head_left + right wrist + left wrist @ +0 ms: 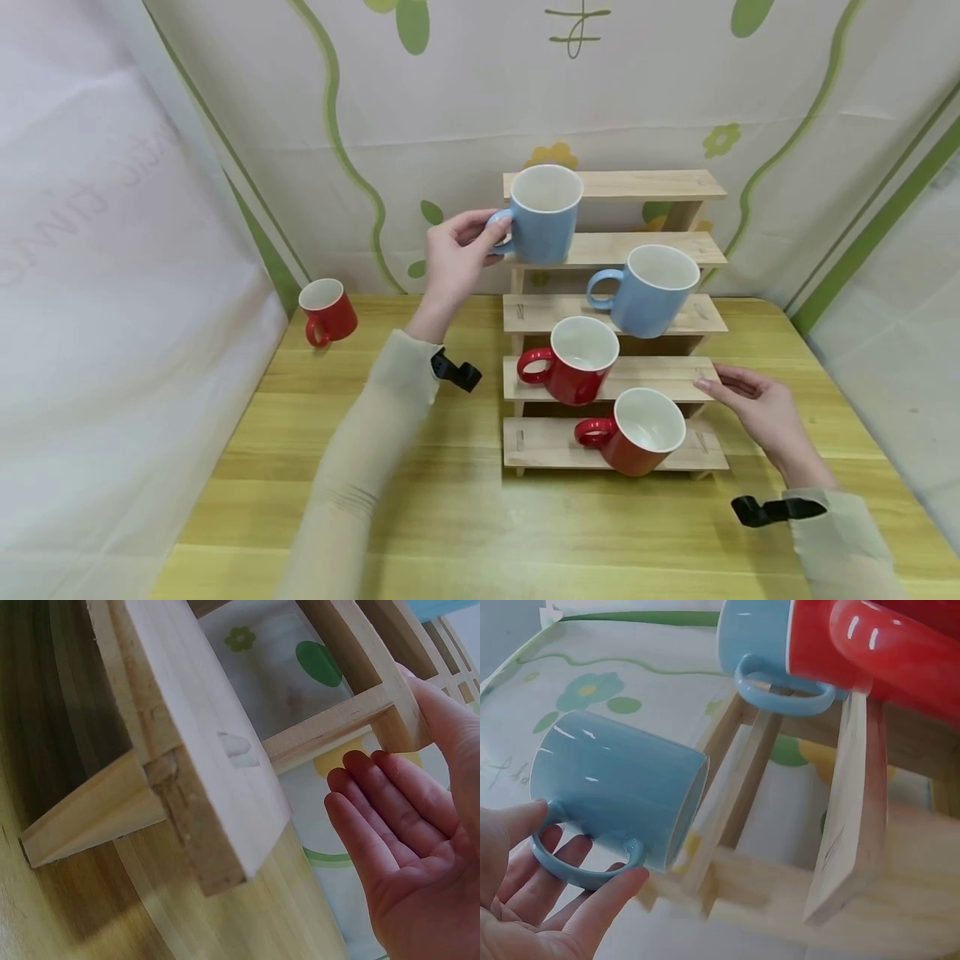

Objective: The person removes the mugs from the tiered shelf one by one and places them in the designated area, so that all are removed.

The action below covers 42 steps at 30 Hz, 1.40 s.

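Note:
My left hand (459, 254) pinches the handle of a light blue mug (546, 225), whose mouth faces up in front of the rack's two highest shelves. In the left wrist view, the fingers pass through the handle of this blue mug (615, 787). At the right end of the second-lowest shelf of the wooden rack (660, 379), my right hand (761, 412) grips the board, thumb on top. Seen from the right wrist, its fingers (405, 817) lie below that board. Another light blue mug (651, 296) stands on the middle shelf, handle leftward.
One red mug (573, 371) is on the second-lowest shelf and another red mug (633, 437) on the lowest, both handles leftward. A third red mug (333, 317) stands at the table's left back. Behind the rack hangs a patterned white cloth (465, 100).

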Motion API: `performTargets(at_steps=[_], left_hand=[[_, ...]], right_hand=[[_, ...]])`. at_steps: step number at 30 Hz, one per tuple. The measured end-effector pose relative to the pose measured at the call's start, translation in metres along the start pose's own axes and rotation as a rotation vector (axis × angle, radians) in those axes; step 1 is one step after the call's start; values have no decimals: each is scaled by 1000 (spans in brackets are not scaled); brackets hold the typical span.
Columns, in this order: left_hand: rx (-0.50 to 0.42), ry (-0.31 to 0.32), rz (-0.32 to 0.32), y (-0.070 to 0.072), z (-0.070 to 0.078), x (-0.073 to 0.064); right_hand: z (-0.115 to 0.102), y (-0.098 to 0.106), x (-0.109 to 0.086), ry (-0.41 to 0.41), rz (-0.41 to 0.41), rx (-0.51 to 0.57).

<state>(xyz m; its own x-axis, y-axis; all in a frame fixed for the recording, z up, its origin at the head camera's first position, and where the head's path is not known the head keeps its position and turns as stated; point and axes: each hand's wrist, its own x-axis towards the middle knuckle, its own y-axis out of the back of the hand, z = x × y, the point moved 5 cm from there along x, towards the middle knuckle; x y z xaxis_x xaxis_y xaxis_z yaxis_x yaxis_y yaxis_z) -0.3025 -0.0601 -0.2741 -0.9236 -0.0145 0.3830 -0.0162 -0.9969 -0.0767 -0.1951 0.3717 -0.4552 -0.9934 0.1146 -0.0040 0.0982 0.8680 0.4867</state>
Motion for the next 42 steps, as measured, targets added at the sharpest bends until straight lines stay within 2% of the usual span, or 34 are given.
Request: performTargets(at_steps=[5,10,19,27,34,42], left_hand=[[4,-50,18,21,6,-5],[-18,-64,59,40,8,-9],[18,-30,146,73,9,-21],[27,-33,199,100,-2,-28],[-9,1,267,122,-13,-34],[-54,44,340,140,-24,-43]], right_hand=[[1,0,2,1,-1,7],[2,1,3,3,1,3],[1,0,2,6,6,-5],[2,2,-1,5,18,11],[1,4,-3,-1,12,17],[1,3,-4,1,14,17]])
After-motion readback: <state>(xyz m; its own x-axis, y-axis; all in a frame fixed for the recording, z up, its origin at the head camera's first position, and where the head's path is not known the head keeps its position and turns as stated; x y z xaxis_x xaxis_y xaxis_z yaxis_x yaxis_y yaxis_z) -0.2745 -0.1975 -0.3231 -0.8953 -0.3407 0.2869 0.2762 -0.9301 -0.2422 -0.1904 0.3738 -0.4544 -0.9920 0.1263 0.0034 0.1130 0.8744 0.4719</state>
